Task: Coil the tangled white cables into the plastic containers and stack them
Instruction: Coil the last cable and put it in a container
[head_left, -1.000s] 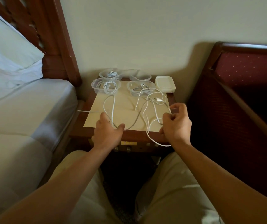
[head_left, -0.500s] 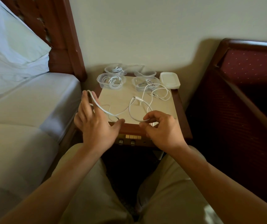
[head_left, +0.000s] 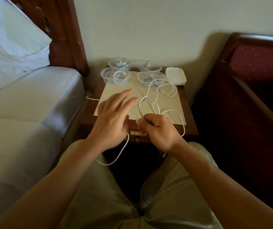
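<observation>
Just beyond the right hand (head_left: 157, 129), whose grip pinches the white cable (head_left: 155, 103), loops trail away; left hand (head_left: 111, 119) hovers released beside it

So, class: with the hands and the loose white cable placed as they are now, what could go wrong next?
1. The loose cable runs into the front right container; pulling with the right hand may drag it forward.
2. A loop hangs off the nightstand below the left hand; it might snag.
</observation>
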`<state>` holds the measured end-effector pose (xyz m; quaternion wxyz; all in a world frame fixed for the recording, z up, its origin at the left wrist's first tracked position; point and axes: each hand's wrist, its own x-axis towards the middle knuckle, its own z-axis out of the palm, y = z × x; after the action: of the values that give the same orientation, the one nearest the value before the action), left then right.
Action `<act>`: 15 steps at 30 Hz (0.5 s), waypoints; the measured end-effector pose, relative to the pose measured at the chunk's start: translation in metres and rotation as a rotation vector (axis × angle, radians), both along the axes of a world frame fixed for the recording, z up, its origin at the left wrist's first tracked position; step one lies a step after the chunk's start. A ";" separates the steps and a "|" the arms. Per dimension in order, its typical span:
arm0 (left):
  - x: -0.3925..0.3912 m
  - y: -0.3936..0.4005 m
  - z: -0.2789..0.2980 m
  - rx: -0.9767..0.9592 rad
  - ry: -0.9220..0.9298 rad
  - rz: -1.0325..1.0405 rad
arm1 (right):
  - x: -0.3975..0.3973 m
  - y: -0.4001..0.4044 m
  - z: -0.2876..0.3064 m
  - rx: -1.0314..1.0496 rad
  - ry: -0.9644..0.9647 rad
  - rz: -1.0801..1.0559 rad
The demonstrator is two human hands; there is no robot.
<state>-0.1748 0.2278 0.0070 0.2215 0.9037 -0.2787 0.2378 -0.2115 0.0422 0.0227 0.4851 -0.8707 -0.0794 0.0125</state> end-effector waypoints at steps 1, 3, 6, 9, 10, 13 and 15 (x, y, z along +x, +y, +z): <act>0.001 -0.002 -0.002 -0.026 0.046 -0.086 | -0.001 0.000 0.004 0.092 0.052 0.025; 0.002 -0.006 -0.007 -0.167 0.116 -0.197 | -0.006 0.000 0.010 0.283 0.129 0.056; -0.004 -0.014 -0.010 -0.415 0.209 -0.274 | -0.013 -0.002 0.016 0.684 0.339 0.074; -0.015 -0.026 -0.005 -0.643 0.388 -0.233 | -0.013 -0.008 0.021 0.990 0.590 0.257; -0.018 -0.031 -0.004 -0.733 0.429 -0.223 | -0.012 -0.009 0.019 1.089 0.655 0.351; -0.028 -0.043 0.005 -0.969 0.530 -0.222 | -0.013 -0.007 0.010 1.429 0.769 0.555; -0.033 -0.046 0.008 -1.019 0.621 -0.207 | -0.015 -0.004 0.008 1.509 0.693 0.505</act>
<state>-0.2078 0.1816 0.0153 0.7192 0.6795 -0.1385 0.0437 -0.2268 0.0380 0.0304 0.9127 -0.2197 -0.1051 0.3281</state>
